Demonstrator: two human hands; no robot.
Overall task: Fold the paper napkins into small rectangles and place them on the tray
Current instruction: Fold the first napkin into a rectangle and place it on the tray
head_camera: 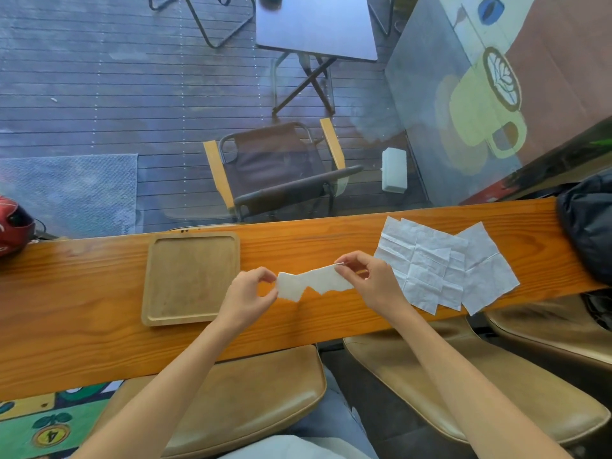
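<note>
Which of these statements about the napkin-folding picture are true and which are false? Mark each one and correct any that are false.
1. The wooden tray already holds folded napkins. False: nothing lies in it.
2. Both hands hold one folded napkin strip by its ends. True: the left hand pinches one end and the right hand the other.
3. The unfolded napkins lie to the left of the tray. False: they lie to the right, past the right hand.
4. The unfolded napkins overlap one another on the counter. True.
5. A red helmet sits at the counter's left end. True.
</note>
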